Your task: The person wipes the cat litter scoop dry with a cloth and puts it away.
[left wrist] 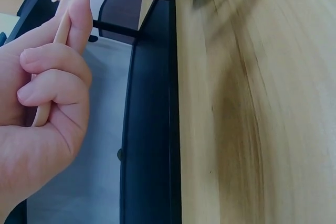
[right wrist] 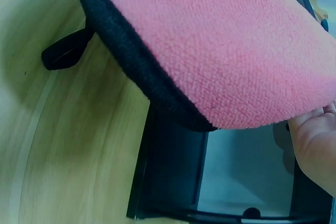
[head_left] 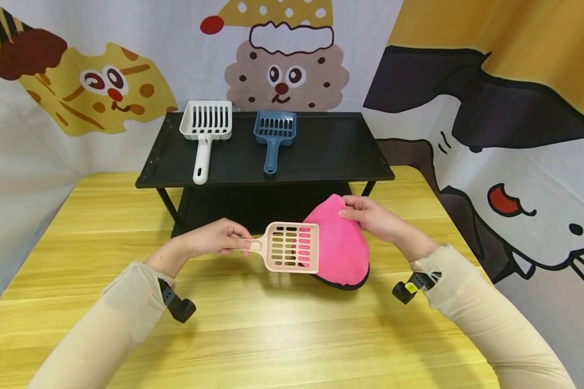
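Note:
My left hand grips the handle of a beige litter scoop, its slotted head pointing right. In the left wrist view the fingers curl round the thin handle. A pink fuzzy cleaning mitt with black edging hangs from my right hand, pinched near its upper end by thumb and fingers. The scoop's head overlaps the mitt's left side in the head view, and pink shows through its slots. In the right wrist view a black loop sticks out from the mitt's edging.
Behind the hands stands a black two-level rack on a wooden table. A white litter scoop and a blue litter scoop lie on its top shelf. A printed curtain hangs behind the table.

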{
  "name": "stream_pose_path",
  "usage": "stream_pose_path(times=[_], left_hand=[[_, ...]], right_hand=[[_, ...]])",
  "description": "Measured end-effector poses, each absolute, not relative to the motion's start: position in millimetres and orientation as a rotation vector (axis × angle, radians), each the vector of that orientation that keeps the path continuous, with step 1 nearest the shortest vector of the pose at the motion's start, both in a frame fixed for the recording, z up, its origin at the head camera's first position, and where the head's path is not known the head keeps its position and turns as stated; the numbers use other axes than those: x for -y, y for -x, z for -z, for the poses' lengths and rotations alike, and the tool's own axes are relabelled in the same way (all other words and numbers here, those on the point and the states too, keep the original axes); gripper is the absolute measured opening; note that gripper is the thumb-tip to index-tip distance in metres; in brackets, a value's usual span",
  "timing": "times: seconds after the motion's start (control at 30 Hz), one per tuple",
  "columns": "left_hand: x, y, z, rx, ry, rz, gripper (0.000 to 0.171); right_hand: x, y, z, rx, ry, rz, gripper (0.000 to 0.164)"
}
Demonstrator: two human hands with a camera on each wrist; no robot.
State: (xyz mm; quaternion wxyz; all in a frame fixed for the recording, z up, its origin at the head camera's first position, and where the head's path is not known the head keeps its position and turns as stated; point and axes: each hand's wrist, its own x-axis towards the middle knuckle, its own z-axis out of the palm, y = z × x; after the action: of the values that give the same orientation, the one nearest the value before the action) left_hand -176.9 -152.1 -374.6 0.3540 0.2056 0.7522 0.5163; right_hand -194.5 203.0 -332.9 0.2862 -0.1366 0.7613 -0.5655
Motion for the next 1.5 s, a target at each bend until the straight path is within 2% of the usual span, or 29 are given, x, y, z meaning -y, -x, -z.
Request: stream_pose_path(times=[0.17,0.63,0.77,1.2,1.5], left_hand=[[152,175,375,-1.939,-0.508,-1.356,0.025],[122,174,359,-1.885,-0.434,-1.474,0.029],[110,176,352,-1.847,-0.432,-1.527,0.028],[68,184,324,-1.733,-0.408,-1.752,0.035],[45,188,307,-1.664,-0.282,-1.890,0.039]], right_hand=[[-221,194,325,-2.142,0.372,1.469,0.028],[-276,196,319,-2.294,0.303,1.442,0.016],[-282,196,320,-2.289,0.328,1.474,0.011],[-285,195,324,-2.282,0.333,1.480,0.011],[-285,193,325,-2.257,0.357,1.507,0.012]])
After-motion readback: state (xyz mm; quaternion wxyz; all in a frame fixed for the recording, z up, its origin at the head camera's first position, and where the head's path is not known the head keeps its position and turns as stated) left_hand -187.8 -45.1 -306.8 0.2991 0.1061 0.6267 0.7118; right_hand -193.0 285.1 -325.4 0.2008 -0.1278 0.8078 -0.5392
